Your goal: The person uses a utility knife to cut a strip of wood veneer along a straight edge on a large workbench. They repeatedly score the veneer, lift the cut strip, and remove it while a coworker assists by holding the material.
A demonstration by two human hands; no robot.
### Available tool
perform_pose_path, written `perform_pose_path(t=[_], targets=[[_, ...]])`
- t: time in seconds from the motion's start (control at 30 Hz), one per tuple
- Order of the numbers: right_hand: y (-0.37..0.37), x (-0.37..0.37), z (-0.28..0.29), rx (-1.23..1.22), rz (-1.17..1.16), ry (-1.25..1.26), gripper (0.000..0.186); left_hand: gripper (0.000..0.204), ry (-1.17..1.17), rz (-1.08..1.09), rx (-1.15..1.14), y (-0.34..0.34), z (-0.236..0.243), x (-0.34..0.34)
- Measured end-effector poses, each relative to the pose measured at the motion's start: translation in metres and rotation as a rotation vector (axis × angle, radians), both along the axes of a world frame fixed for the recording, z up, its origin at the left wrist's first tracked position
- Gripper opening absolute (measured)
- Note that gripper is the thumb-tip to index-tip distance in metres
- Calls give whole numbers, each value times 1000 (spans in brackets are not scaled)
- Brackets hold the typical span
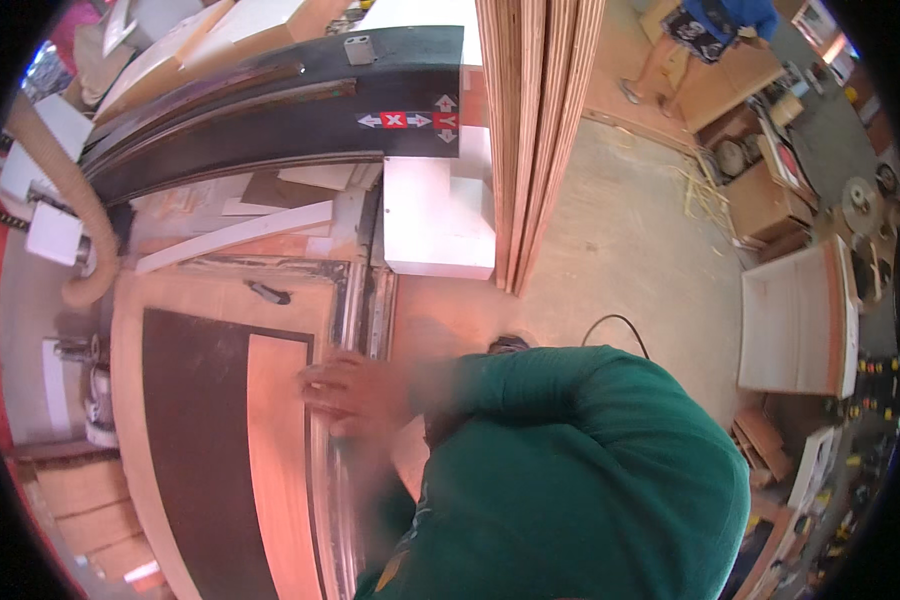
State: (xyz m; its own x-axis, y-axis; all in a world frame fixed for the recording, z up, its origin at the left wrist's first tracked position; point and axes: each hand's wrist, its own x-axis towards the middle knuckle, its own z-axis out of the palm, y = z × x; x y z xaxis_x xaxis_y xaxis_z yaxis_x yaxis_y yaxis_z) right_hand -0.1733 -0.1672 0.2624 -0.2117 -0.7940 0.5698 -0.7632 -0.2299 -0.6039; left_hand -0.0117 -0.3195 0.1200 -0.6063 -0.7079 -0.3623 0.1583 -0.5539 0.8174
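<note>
My right hand [375, 385] reaches in from the right and lies over the near edge of a light wood strip [280, 420]. Its fingers point left, stretched out and somewhat blurred. Just below, my left hand [355, 428] is smeared by motion and partly covered by the right; its fingers cannot be made out. The strip has a thin dark border and sits beside a dark brown panel [195, 400]. Both rest on a pale wooden board [130, 330] on the machine bed. A metal rail [345, 500] runs along the bed's edge by my hands.
A dark machine gantry [270, 110] spans the bed, with a white box [435, 230] at its end. Tall plywood sheets [535, 130] stand beside it. A ribbed hose [60, 165] hangs at left. A person [705, 40] is at far right, beyond a white open box [795, 325].
</note>
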Motion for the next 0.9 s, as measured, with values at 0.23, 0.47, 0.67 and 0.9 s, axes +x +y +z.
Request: perform_pose_path(t=[0.23, 0.47, 0.67, 0.9], targets=[[99, -105, 36, -277, 173, 92, 56, 56, 408, -361, 526, 162, 167, -132], [260, -208, 70, 171, 87, 62, 50, 37, -199, 150, -281, 195, 181, -160], [293, -390, 90, -487, -568, -460, 43, 45, -245, 427, -334, 268, 144, -192], [270, -459, 89, -227, -467, -788, 88, 104, -225, -208, -1048, 369, 190, -334]])
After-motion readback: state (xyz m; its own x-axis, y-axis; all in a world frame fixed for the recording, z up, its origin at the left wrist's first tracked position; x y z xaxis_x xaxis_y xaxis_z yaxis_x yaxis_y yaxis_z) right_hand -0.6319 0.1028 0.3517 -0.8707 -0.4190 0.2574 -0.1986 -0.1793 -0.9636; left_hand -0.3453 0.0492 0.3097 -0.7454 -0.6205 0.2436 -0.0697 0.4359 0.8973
